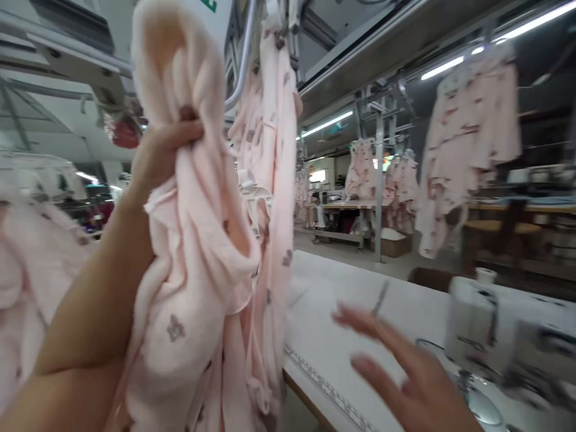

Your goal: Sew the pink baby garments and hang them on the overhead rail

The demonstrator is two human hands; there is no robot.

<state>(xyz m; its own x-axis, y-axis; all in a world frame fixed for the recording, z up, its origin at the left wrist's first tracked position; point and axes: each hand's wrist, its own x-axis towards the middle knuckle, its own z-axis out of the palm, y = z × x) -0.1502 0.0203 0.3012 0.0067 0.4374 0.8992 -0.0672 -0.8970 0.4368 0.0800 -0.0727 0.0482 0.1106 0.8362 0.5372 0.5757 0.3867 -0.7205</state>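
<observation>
My left hand (168, 141) is raised at the left with its fingers wrapped round a pale pink fleece garment (193, 288). The cloth bunches above and below the grip, and small grey-brown motifs show on it. Just behind it, more pink garments (281, 180) hang from the overhead rail. Over the white sewing table (315, 288), my right hand (400, 372) is blurred, its fingers apart and nothing in them. A white sewing machine (474, 318) stands to the right of that hand.
A printed ruler strip (324, 384) runs along the table's near edge. Metal hanger rails (243, 60) cross overhead. Pink clothing (472, 138) hangs at the right, and more pink garments (31, 258) are at the far left. A metal post (378, 180) stands beyond the table.
</observation>
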